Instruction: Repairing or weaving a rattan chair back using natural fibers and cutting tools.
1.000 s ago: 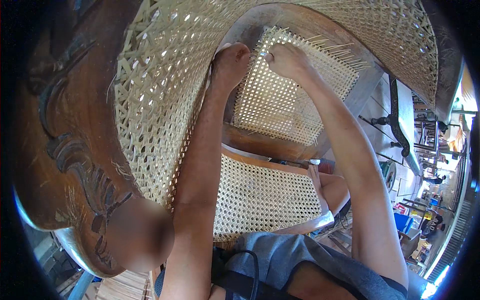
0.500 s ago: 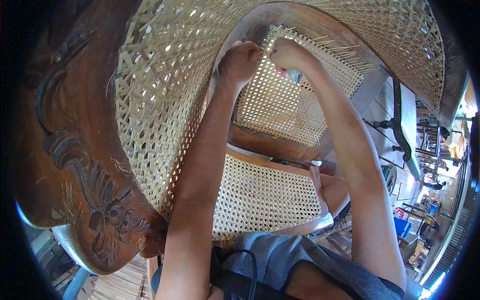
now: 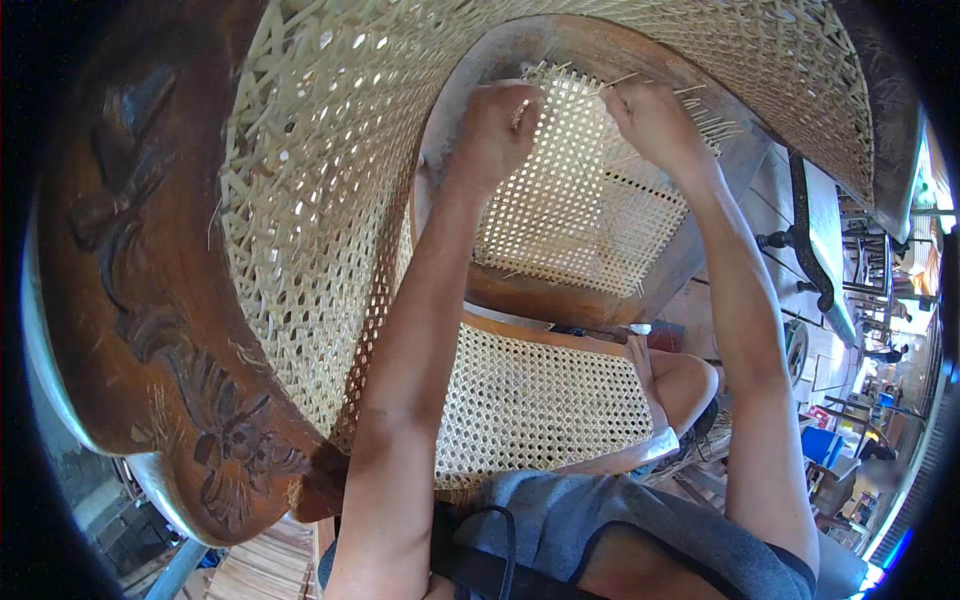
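Observation:
A square panel of pale woven cane (image 3: 560, 225) sits in a curved wooden chair frame (image 3: 560, 300), with loose strand ends (image 3: 715, 128) sticking out along its far right edge. My left hand (image 3: 497, 130) is curled closed at the panel's far left side, and its fingertips are partly hidden. Across from it, my right hand (image 3: 655, 122) is closed in a pinch over the panel's far right part. Anything thin held in either pinch is too fine to make out. A dark, narrow line of gaps crosses the weave below my right hand.
A large cane-covered chair back (image 3: 310, 220) with carved dark wood (image 3: 215, 400) curves close along my left and overhead. Nearer me lies another cane panel (image 3: 540, 400) with a wooden rim. On the right are dark-legged furniture (image 3: 800, 240) and a blue box (image 3: 820, 446).
My right hand has moved right, away from my left hand, and the small pale object below it no longer shows. My left hand has shifted slightly down and right.

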`<control>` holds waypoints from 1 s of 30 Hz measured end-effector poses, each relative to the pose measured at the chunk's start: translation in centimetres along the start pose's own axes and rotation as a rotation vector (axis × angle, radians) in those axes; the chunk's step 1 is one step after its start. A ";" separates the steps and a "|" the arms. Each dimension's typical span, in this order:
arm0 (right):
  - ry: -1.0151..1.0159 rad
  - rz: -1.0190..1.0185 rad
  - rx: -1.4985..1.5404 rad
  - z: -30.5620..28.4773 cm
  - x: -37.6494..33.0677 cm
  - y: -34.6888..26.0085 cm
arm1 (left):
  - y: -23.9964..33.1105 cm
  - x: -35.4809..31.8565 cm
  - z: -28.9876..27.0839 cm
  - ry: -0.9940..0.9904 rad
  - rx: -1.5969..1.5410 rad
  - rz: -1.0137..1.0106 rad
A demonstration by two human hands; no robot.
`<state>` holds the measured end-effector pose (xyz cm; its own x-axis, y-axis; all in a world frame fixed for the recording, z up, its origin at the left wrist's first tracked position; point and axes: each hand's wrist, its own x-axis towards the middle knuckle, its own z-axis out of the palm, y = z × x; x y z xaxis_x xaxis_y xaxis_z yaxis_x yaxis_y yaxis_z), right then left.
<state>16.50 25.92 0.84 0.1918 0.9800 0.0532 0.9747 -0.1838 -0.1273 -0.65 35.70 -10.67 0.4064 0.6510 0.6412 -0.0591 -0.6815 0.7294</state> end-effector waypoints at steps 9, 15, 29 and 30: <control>0.107 0.032 0.114 -1.8 -2.0 -1.5 | 4.0 1.1 2.2 -0.029 -0.455 -0.483; -0.432 0.128 0.123 2.5 1.6 -3.3 | -1.2 -1.6 -0.9 0.068 -0.248 -0.579; -0.174 0.026 -0.076 4.9 3.3 -6.0 | -2.1 -2.0 -0.4 0.006 0.107 -0.529; -0.277 0.017 -0.066 4.2 3.5 -6.3 | -2.1 -2.1 -0.7 -0.009 0.135 -0.520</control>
<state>10.57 30.77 -2.33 0.1782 0.9585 -0.2224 0.9787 -0.1960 -0.0608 -1.97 35.99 -13.38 0.3588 0.9116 0.2008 0.2695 -0.3072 0.9127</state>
